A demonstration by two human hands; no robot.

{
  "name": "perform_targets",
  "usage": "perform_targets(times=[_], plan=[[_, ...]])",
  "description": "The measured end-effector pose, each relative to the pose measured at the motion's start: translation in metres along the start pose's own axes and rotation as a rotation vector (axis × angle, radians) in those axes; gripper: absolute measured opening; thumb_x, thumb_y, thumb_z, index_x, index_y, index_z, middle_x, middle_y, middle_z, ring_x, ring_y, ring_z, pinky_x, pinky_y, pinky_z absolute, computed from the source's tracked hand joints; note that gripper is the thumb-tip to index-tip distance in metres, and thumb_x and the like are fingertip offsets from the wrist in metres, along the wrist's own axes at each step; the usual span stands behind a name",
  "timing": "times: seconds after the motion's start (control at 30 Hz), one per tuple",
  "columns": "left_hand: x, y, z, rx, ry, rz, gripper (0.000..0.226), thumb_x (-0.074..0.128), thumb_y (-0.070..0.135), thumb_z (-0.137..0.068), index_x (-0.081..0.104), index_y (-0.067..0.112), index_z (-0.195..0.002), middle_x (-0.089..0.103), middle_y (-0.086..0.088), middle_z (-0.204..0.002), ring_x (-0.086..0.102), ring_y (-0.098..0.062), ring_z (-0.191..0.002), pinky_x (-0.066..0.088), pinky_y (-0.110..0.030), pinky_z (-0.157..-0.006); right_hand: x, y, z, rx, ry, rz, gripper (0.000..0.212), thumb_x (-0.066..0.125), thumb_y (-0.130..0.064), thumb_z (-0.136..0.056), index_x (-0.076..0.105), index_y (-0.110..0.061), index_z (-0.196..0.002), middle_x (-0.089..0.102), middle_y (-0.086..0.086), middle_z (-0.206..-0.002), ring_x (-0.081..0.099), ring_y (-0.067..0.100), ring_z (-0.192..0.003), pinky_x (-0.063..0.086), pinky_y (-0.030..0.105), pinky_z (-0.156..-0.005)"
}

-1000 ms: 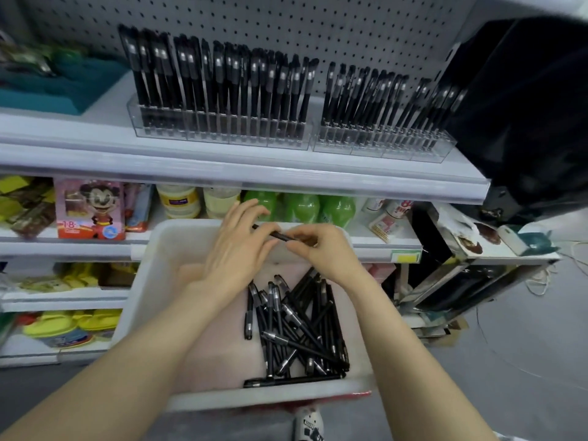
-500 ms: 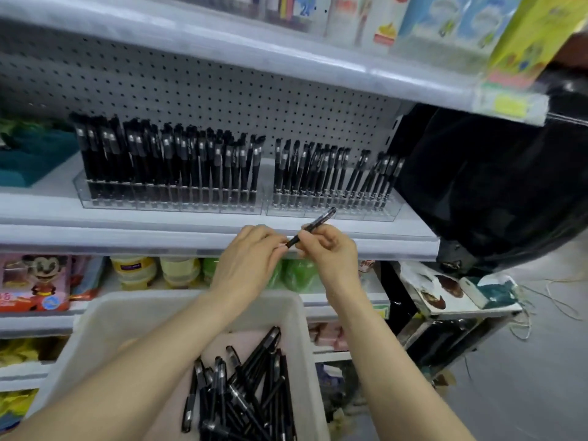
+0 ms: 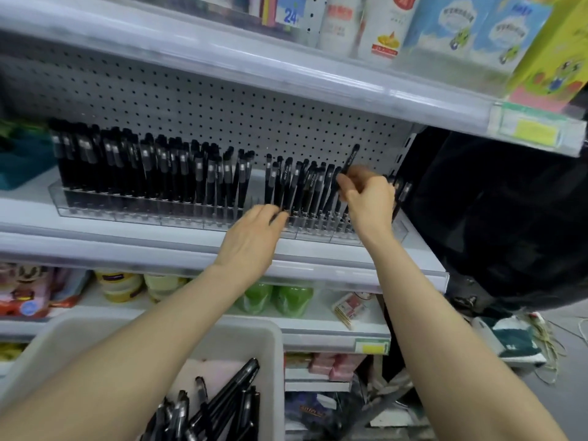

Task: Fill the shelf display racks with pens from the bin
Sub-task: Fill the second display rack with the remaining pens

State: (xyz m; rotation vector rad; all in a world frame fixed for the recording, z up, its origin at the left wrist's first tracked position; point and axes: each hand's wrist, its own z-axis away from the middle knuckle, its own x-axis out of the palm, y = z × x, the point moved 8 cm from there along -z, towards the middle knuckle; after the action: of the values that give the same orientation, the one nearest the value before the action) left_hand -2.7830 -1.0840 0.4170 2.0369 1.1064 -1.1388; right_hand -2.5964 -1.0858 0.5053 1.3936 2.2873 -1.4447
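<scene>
— So, left to right: what fills the left of the frame?

— A teal item (image 3: 19,160) at the edge, then the left rack (image 3: 143,214), a clear tray on the white shelf (image 3: 127,249), packed with black pens standing upright against the grey pegboard (image 3: 222,116). Lower down, the white bin (image 3: 270,345) sits between the forearms with loose pens (image 3: 219,405) heaped inside.

— And the nearer hand?

— The left hand (image 3: 254,240) reaches over the shelf lip, fingers straight and holding nothing, their tips touching the front left corner of the right rack (image 3: 321,232).

— Where is the pen being shelved?

— The held pen (image 3: 350,160) stands over the right rack, its long axis steeply tilted, the top end pointing up and to the right toward the pegboard. The right hand (image 3: 369,198) pinches it low on the barrel between thumb and curled fingers. The upper part juts above the hand. The lower end is hidden behind the fingers and the neighbouring pens, so whether it sits in a slot cannot be told.

— What crowds it?

— Racked pens (image 3: 299,189) lean just left of it, and a few more show past the hand on the right. Green bottles (image 3: 273,300) stand on the shelf below. Black fabric (image 3: 493,218) hangs close beside the rack's right end.
</scene>
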Motion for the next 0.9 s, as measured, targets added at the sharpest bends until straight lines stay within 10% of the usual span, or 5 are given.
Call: perform_targets(times=[0.43, 0.7, 0.9], plan=[[0.001, 0.000, 0.000, 0.005, 0.050, 0.022, 0.063, 0.073, -0.002, -0.075, 0.054, 0.010, -0.133, 0.057, -0.006, -0.126, 0.052, -0.023, -0.115, 0.053, -0.031, -0.077, 0.037, 0.036, 0.016, 0.116, -0.131, 0.071, 0.029, 0.061, -0.024, -0.096, 0.067, -0.007, -0.118, 0.071, 0.008, -0.087, 0.069, 0.026, -0.078, 0.056, 0.033, -0.075], [-0.001, -0.010, 0.028, 0.124, 0.062, 0.055, 0.063, 0.066, 0.003, -0.088, 0.042, 0.007, -0.145, 0.041, -0.012, -0.150, 0.036, -0.030, -0.140, 0.034, -0.040, -0.113, 0.035, 0.030, 0.032, 0.159, -0.101, 0.113, 0.033, 0.061, -0.016, -0.095, 0.062, -0.006, -0.126, 0.071, 0.008, -0.102, 0.062, 0.021, -0.090, 0.050, 0.031, -0.083], [-0.026, -0.047, 0.081, 0.083, 0.133, 0.130, 0.045, 0.068, 0.007, -0.086, 0.058, 0.005, -0.130, 0.057, -0.013, -0.129, 0.053, -0.035, -0.119, 0.051, -0.044, -0.091, 0.031, 0.012, 0.085, 0.183, 0.017, 0.015, 0.036, 0.061, -0.011, -0.094, 0.057, -0.010, -0.130, 0.067, 0.000, -0.103, 0.061, 0.013, -0.095, 0.050, 0.028, -0.091]])
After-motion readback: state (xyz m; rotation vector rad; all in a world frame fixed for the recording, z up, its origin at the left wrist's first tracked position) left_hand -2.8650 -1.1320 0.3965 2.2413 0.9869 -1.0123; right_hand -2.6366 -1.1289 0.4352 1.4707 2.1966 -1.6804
